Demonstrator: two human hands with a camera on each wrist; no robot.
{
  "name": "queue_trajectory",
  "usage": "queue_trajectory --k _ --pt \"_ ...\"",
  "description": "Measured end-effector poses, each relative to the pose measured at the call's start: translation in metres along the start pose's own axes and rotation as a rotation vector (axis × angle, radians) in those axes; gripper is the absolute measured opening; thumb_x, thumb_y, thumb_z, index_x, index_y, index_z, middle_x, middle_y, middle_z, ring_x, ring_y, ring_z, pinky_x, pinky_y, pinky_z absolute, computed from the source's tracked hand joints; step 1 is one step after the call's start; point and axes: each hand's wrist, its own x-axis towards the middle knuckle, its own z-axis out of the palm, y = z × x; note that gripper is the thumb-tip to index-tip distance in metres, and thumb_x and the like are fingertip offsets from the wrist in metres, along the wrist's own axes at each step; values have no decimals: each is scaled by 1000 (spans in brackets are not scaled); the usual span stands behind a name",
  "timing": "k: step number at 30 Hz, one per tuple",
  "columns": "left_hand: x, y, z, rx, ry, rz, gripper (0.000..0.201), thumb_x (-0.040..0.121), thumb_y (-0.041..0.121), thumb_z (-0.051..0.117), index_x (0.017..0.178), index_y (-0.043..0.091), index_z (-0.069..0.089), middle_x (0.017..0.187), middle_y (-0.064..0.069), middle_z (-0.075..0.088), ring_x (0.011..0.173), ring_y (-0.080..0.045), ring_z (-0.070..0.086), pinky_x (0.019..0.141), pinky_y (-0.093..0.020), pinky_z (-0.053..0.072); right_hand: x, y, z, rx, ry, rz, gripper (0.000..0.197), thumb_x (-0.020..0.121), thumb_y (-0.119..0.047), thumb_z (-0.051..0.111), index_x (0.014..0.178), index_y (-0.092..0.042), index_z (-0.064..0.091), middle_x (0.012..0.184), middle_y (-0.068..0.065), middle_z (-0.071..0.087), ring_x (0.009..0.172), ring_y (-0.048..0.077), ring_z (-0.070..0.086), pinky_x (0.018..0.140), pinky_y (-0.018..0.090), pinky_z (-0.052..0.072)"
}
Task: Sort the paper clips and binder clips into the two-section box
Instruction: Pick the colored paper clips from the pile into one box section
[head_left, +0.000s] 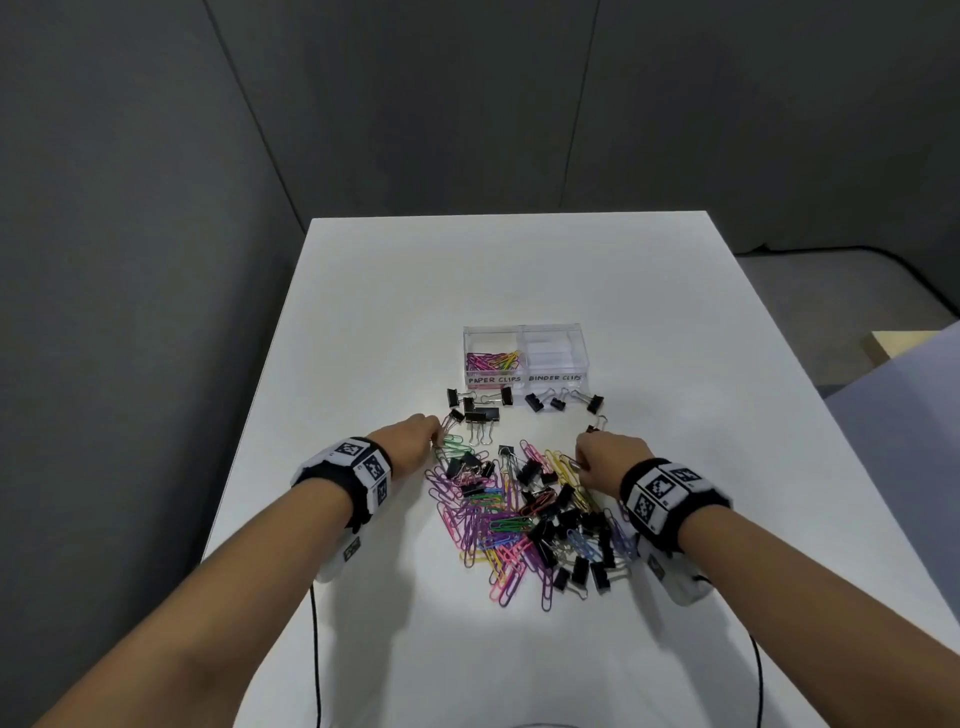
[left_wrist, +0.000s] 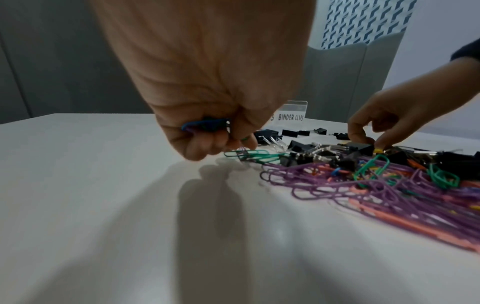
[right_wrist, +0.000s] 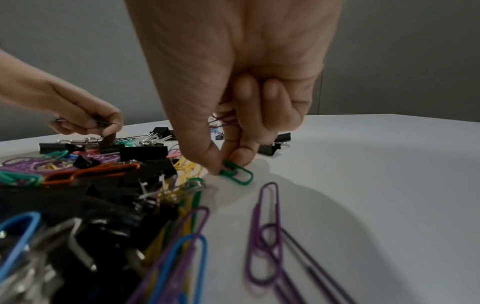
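A mixed pile of coloured paper clips (head_left: 493, 514) and black binder clips (head_left: 566, 519) lies on the white table (head_left: 519, 270). Behind it stands the clear two-section box (head_left: 524, 356); its left section, labelled PAPER CLIPS, holds coloured paper clips (head_left: 491, 361), and its right section looks bare. My left hand (head_left: 415, 434) sits at the pile's left edge, fingers curled round several paper clips (left_wrist: 205, 124) in the palm, fingertips over green clips (left_wrist: 249, 154). My right hand (head_left: 608, 454) is at the pile's right edge, pinching a green paper clip (right_wrist: 236, 171) on the table, with purple clips (right_wrist: 223, 120) tucked in its palm.
Loose black binder clips (head_left: 480, 402) lie in a row between the pile and the box, more (head_left: 563, 401) in front of the right section. Two purple paper clips (right_wrist: 267, 232) lie apart, near my right wrist. Grey partition walls surround the table; cables hang off its near edge.
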Motion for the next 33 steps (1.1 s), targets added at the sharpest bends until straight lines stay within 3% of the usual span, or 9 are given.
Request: queue_trajectory --k 4,8,12,14,18,25,27,30,33 --pt "-3 9 1 127 27 -4 37 91 20 47 127 18 42 129 -7 49 110 -26 56 89 -33 43 4 -4 2 40 -30 40 22 88 -22 53 106 -10 55 110 7 62 87 22 57 76 34 48" --pt "4 16 4 231 35 -8 47 92 30 51 135 18 37 134 -8 45 116 -28 54 90 -36 46 3 -6 4 29 -20 47 24 89 -24 52 108 -9 54 112 8 59 94 25 60 76 34 47" --pt "9 24 4 222 66 -15 33 93 26 51 124 15 49 129 -9 47 112 -27 56 88 -36 48 -2 -6 6 23 7 42 25 89 -24 51 109 -9 52 112 9 56 96 28 61 76 35 47" --pt "9 29 5 258 64 -2 30 94 25 50 122 12 52 129 -11 45 110 -28 56 87 -37 48 -4 -6 7 36 21 37 23 89 -23 51 107 -9 50 110 9 56 88 27 58 76 35 47" --pt "11 36 9 332 63 27 32 93 22 52 122 8 52 130 -12 44 111 -29 55 84 -39 48 -7 -5 9 74 47 23 9 87 -17 48 92 -15 40 91 3 52 76 22 50 71 34 45" --pt "11 41 10 333 60 86 26 96 20 43 118 11 52 121 -10 57 115 -27 51 86 -39 47 -6 0 11 162 -1 3 25 93 -15 40 118 -13 40 90 8 57 71 24 52 61 30 40" --pt "9 38 8 275 36 87 28 99 20 38 119 8 52 122 -13 55 112 -28 54 87 -38 46 -4 0 9 234 -14 32 26 94 -15 39 120 -11 41 90 7 54 73 24 51 63 30 40" --pt "7 35 3 190 17 87 28 100 15 35 121 5 52 127 -13 50 112 -28 55 91 -35 44 -1 1 6 313 4 61 25 94 -14 40 118 -7 44 104 13 60 78 22 48 69 29 38" --pt "4 33 0 128 -10 37 26 98 9 36 117 3 53 124 -15 56 111 -29 55 92 -35 44 0 0 4 325 33 75 19 94 -10 37 111 -6 45 83 8 57 76 23 48 68 30 37"
